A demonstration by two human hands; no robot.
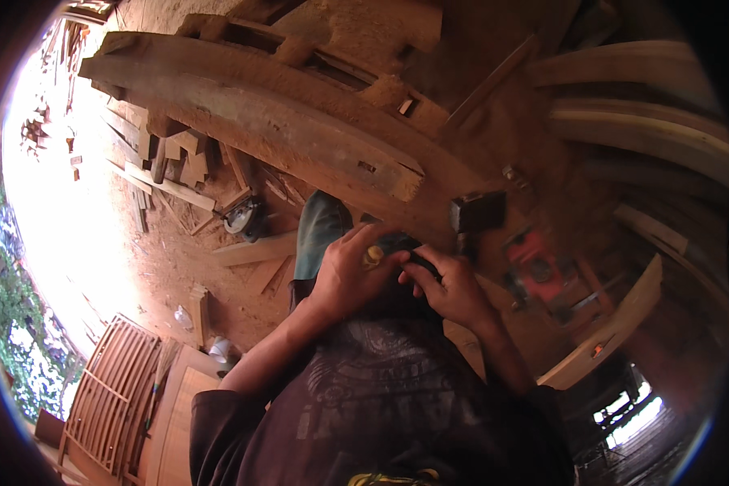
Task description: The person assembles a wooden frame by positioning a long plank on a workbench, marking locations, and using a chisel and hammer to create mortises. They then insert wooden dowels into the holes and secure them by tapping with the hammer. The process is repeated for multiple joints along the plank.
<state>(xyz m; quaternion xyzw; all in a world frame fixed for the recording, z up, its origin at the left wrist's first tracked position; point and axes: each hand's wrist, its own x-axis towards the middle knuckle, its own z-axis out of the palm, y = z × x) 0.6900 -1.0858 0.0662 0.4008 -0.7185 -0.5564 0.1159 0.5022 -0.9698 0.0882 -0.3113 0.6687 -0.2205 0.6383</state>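
My left hand (350, 274) is closed in front of my lap, its fingers bent inward. A small rounded yellow thing (373, 257) shows at its fingers; I cannot make out whether it is held or worn. Just right of it, my right hand (455, 292) is also closed, thumb and fingers pinched together. The fingertips of both hands meet or nearly meet over something dark, too hidden to name. Beyond my right hand is a dark block-headed mallet (476, 212), its handle pointing toward me.
A long thick timber (275, 121) lies ahead, dusted with sawdust. A circular saw (243, 217) sits among offcuts at left. A blurred red machine (539, 267) and a pale board (611, 328) are at right, curved timbers (640, 130) behind. A slatted wooden frame (109, 397) stands lower left.
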